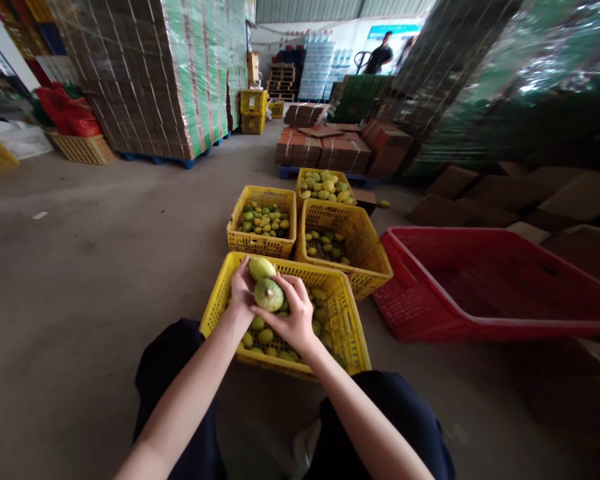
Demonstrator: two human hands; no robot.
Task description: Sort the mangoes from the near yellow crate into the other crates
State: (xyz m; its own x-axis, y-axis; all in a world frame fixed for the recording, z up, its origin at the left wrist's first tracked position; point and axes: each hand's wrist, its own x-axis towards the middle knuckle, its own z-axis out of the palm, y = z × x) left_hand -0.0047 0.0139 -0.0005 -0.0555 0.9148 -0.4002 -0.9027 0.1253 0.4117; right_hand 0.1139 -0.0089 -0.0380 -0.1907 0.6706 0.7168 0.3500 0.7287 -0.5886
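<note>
Both my hands are raised above a yellow crate [359,333] that stands between my knees. My left hand [241,287] is closed around a yellow-green papaya [262,268], held at its left side. Just below and touching it is a greener papaya [269,295], its pale stem end turned up toward me. My right hand [296,312] grips this one, thumb underneath and fingers over the top. Several more papayas [266,336] lie in the bottom of the crate, partly hidden by my hands and forearms.
Beyond are a left yellow crate [263,248] of small fruit, a right one [370,277] with fewer, and a fuller one [350,179] behind. A large red bin [405,313] stands at right. Wrapped carton stacks [130,87] and flattened cardboard [300,148] stand farther back; a person [380,57] is distant.
</note>
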